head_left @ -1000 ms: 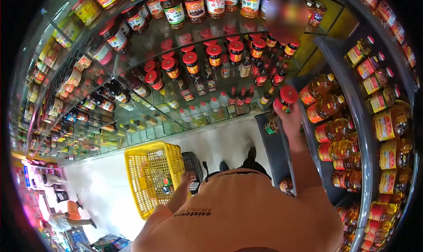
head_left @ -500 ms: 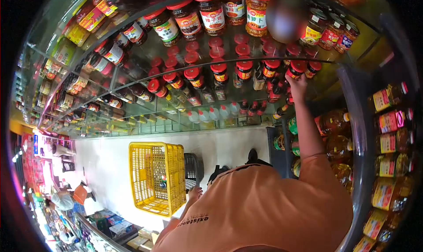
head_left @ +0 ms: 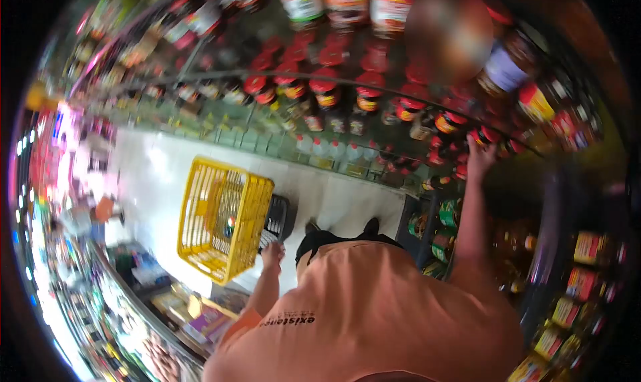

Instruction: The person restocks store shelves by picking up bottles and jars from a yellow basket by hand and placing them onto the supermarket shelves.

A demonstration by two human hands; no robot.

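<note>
At the shelf on the right, my right hand (head_left: pixel 481 156) has its fingers around a red-lidded dark jar (head_left: pixel 485 136), in a row of similar jars (head_left: pixel 369 91). Lower left, my left hand (head_left: pixel 272 254) is beside a black basket (head_left: pixel 275 216) and near the right side of a yellow slatted basket (head_left: pixel 250 232). Blur hides how its fingers lie and whether they touch anything. A small item (head_left: pixel 230 225) shows inside the yellow basket.
Larger labelled jars (head_left: pixel 346 7) stand on the glass shelf above. Clear bottles (head_left: pixel 320 148) line a lower shelf. Oil bottles (head_left: pixel 591 247) stand at far right. Boxes (head_left: pixel 214 322) lie at lower left. Two shoes show on the pale floor (head_left: pixel 160 161).
The view has turned and shifted, so the shelves look tilted. My right hand stays at the jars, now farther right and lower in view. My left hand appears farther left and higher.
</note>
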